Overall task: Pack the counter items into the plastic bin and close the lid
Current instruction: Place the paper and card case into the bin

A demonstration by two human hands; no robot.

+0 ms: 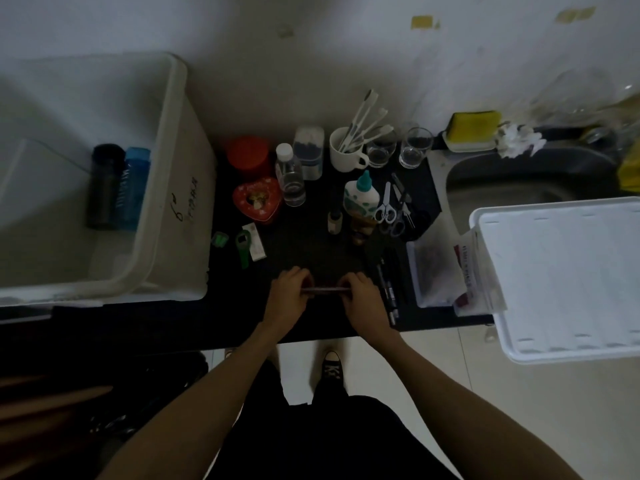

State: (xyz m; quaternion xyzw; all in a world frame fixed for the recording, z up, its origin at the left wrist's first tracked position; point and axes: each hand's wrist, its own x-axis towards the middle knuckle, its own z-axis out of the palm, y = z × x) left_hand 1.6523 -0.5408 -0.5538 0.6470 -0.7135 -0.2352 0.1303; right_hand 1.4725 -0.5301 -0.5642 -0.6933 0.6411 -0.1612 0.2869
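Observation:
The white plastic bin (173,140) stands open at the left end of the dark counter, with a black bottle (104,187) and a blue bottle (135,188) lying inside. Its white lid (561,282) rests at the right, over the sink's edge. Near the counter's front edge my left hand (289,296) and my right hand (363,299) each grip one end of a thin dark flat item (323,290). Behind them stand a red tin (248,154), a heart-shaped box (257,200), a water bottle (290,174), a glue bottle (362,195) and scissors (386,209).
A mug of toothbrushes (346,150), two glasses (414,147), a green opener (243,244), pens (388,285) and a clear box of papers (440,271) also crowd the counter. A sponge (472,128) sits behind the sink (519,181). Tiled floor lies below.

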